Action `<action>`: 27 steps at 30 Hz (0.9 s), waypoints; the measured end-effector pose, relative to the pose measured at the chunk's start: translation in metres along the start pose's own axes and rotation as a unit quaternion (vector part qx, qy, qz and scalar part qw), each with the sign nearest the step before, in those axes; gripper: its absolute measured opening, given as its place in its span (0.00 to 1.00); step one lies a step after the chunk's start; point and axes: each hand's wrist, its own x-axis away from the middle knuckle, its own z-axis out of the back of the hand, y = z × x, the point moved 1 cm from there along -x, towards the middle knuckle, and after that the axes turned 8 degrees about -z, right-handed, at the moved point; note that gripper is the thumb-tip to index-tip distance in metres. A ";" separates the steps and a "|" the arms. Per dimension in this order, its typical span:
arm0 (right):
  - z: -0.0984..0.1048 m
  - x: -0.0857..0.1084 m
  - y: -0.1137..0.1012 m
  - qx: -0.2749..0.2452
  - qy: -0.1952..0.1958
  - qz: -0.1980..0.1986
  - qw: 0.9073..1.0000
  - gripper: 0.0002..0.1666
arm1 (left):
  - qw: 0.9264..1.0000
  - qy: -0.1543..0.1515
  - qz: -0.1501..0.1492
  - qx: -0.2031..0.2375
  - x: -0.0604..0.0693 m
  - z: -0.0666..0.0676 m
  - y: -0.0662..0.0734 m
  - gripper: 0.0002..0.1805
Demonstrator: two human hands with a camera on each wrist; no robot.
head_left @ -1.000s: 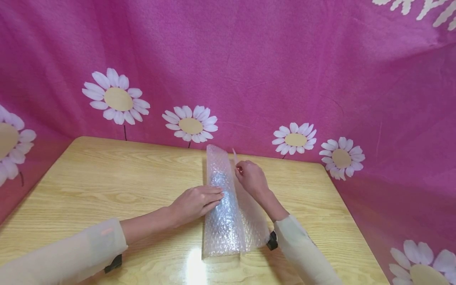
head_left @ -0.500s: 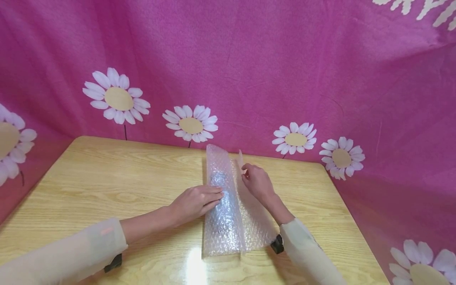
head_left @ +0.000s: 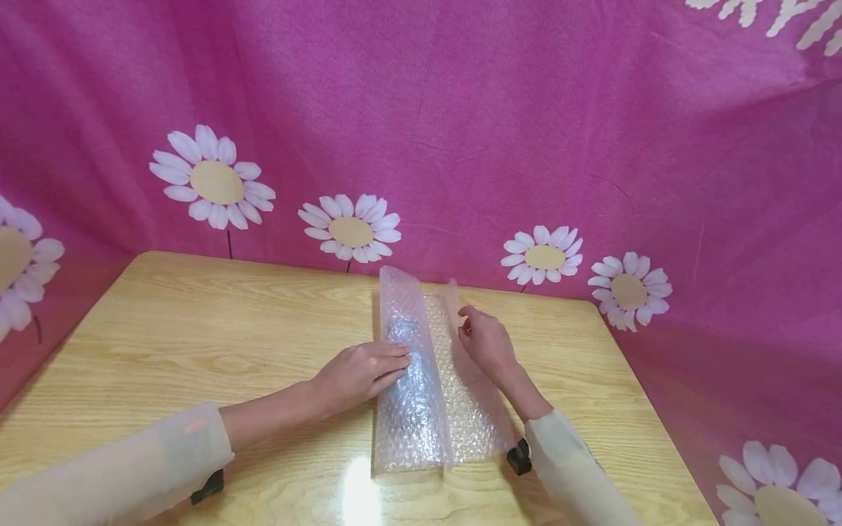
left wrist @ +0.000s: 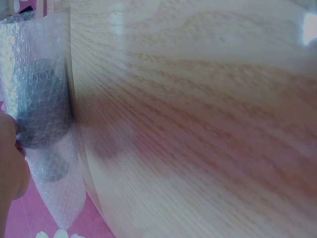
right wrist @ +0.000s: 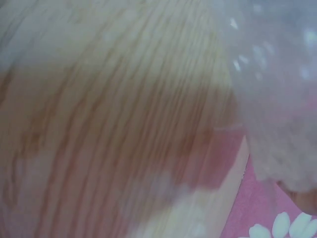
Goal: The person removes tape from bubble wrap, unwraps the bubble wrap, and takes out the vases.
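Bubble wrap (head_left: 411, 431) lies on the table, folded over a dark, bottle-shaped thing (left wrist: 44, 104) that shows blurrily through it. My left hand (head_left: 362, 372) rests on top of this bundle, its fairly straight fingers pressing the wrap. To the right, a loose flap of the wrap (head_left: 470, 409) spreads out. Its raised far edge is pinched by my right hand (head_left: 489, 342), whose fingers are curled. In the right wrist view the flap (right wrist: 277, 74) hangs beside the table, and only a bit of the hand (right wrist: 302, 199) shows at its lower end.
The wooden table (head_left: 230, 321) extends on both sides of the bundle. Behind it hangs a pink cloth (head_left: 447, 146) printed with white daisies, close to the table's far edge. A black wrist camera (head_left: 520, 457) sits under the right sleeve.
My right hand has moved to the right and slightly nearer, drawing the flap's edge away from the bundle and opening a wider gap. The left hand has stayed on the bundle.
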 end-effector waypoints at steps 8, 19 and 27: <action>-0.001 0.003 0.011 0.018 -0.018 -0.036 0.999 0.17 | 1.000 0.007 -0.005 -0.004 0.001 -0.001 -0.001 0.13; -0.002 0.007 0.022 0.041 -0.040 -0.090 0.994 0.17 | 1.000 0.007 -0.008 -0.009 0.001 -0.001 0.000 0.14; -0.003 0.006 0.026 0.057 -0.062 -0.109 0.990 0.20 | 1.000 0.007 -0.007 -0.006 0.001 -0.001 -0.001 0.14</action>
